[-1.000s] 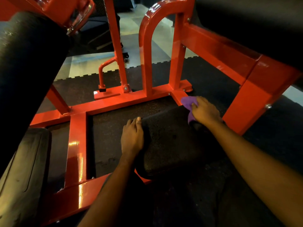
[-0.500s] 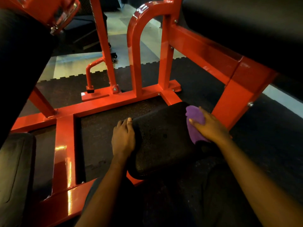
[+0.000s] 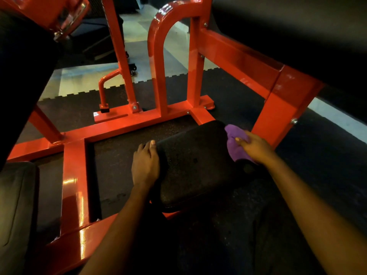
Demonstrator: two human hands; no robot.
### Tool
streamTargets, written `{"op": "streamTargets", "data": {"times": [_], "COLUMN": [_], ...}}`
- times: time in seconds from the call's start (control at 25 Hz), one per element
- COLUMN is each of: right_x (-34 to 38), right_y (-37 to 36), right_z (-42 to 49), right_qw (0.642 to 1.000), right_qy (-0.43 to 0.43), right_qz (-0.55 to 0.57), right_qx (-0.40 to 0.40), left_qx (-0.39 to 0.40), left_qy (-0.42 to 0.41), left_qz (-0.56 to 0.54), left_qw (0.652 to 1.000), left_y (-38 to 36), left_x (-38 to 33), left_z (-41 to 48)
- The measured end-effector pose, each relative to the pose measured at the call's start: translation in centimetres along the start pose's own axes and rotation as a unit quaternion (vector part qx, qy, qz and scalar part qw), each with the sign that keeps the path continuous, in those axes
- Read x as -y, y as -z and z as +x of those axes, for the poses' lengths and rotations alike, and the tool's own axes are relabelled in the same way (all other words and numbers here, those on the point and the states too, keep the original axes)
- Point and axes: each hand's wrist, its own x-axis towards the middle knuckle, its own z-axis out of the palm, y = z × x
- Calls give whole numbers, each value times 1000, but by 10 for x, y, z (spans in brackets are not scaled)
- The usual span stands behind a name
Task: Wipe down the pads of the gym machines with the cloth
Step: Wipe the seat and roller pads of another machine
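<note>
One wide-angle camera on the person's head faces forward and steeply down, close above a low black pad (image 3: 194, 165), with the red frame (image 3: 127, 126) and floor mat (image 3: 228, 92) beyond it.

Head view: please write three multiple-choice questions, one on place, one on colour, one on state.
1. Where is the cloth?
A) in a bucket
B) at the right edge of the low black pad
C) on a shelf

2. What colour is the cloth?
A) white
B) green
C) purple

3. What is the left hand doing?
A) resting with straight fingers against the pad's left edge
B) squeezing the cloth
C) lifted off everything

Answers: 1 B, the right hand holds it there; 2 C, it is plainly purple; 3 A, its fingers lie straight along the pad.
</note>
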Motion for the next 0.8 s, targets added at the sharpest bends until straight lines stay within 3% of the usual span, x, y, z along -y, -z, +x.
{"op": "streamTargets", "data": {"times": [0.12,0.32,0.48,0.64,0.8], "right_x": [-6,58,65,36,32], "right_y": [-1,-20,-20,-12,-31], "right_z": [2,75,54,-14,-17], "right_qw": [999,993,987,963,969], "right_qy": [-15,-25,86,143,76], "right_qz": [-32,-116,-130,-226,-232], "right_qx": [4,9,41,38,-31], "left_qx": [-5,-1,0,5,7], "left_qy": [6,12,10,8,11], "left_qz": [5,10,4,-2,6], "left_qw": [1000,1000,1000,1000,1000], "left_y": [1,0,1,-1,-2], "left_x": [-2,-3,-1,-1,3], "left_z": [-1,0,-1,-1,1]}}
